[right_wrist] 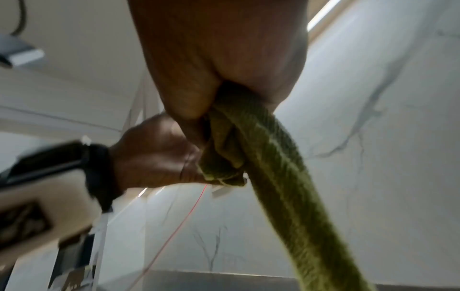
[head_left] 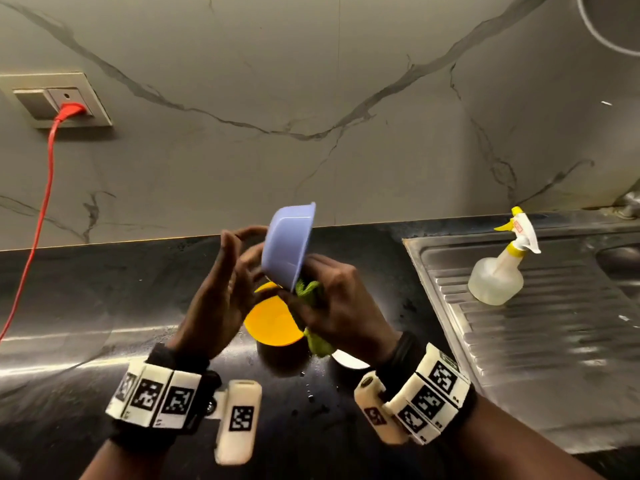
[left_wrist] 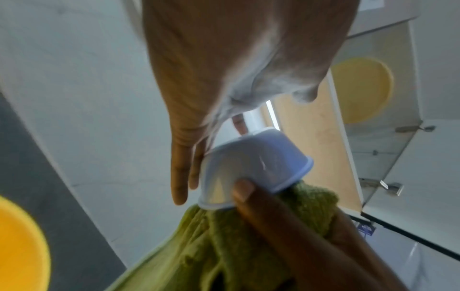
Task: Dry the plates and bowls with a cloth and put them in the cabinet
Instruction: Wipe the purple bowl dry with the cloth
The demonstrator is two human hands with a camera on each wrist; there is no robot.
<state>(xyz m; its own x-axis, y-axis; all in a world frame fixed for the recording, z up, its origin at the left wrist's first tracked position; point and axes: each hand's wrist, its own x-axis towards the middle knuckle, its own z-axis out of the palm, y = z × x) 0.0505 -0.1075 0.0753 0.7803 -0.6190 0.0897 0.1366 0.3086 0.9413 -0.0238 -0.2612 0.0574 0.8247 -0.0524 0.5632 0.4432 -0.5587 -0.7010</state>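
I see right hand [head_left: 341, 299] clamped on cloth [head_left: 308, 289] and bowl [head_left: 289, 245]; left hand [head_left: 221, 289] open beside bowl; a slip would drop it onto the tabletop [head_left: 86, 306].

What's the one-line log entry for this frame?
step: drying | left hand: fingers straight against lilac bowl | right hand: grips green cloth, thumb on bowl | yellow bowl: on counter

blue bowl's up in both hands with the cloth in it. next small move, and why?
Probably turn the blue bowl a little with the left hand so the green cloth reaches an unwiped part. The right hand grips the cloth, bunched into the bowl's mouth with its thumb on the wall, while the left fingers lie straight against the bowl's base and side. The yellow bowl waits on the counter below.
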